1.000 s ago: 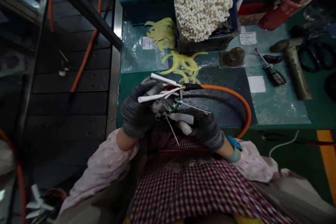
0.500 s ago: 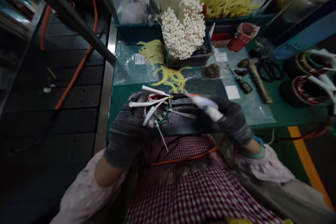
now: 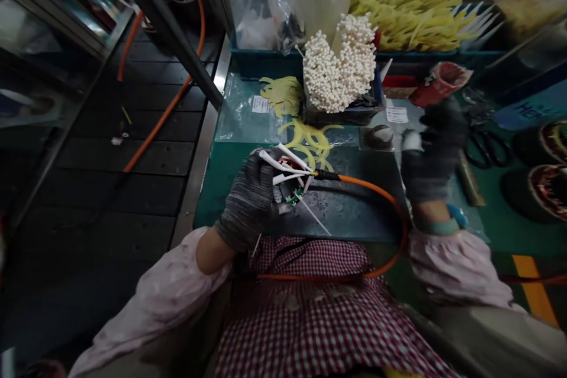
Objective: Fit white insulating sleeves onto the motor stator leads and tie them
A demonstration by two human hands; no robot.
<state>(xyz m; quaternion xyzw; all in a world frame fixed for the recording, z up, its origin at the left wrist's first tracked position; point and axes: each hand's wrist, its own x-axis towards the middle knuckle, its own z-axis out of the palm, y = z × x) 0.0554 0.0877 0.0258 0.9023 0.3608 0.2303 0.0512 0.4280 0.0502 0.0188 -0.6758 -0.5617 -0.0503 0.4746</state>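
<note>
Round wired part [image 3: 291, 194], white tubes [image 3: 283, 165], knit-gloved left hand [image 3: 248, 202] clamped on it, right hand [image 3: 432, 153] blurred, its grip unclear

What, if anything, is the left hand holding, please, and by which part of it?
The left hand holds the wired round part by its left side, opposite the orange cable.

I hold a small round assembly [image 3: 286, 186] with a green circuit board [image 3: 294, 195] at the frame's centre. White tubular sleeves [image 3: 278, 163] fan from it toward the upper left. They meet a black collar [image 3: 326, 175] on a flexible orange cable [image 3: 370, 185], which arcs right, then loops back along the lower centre.
</note>
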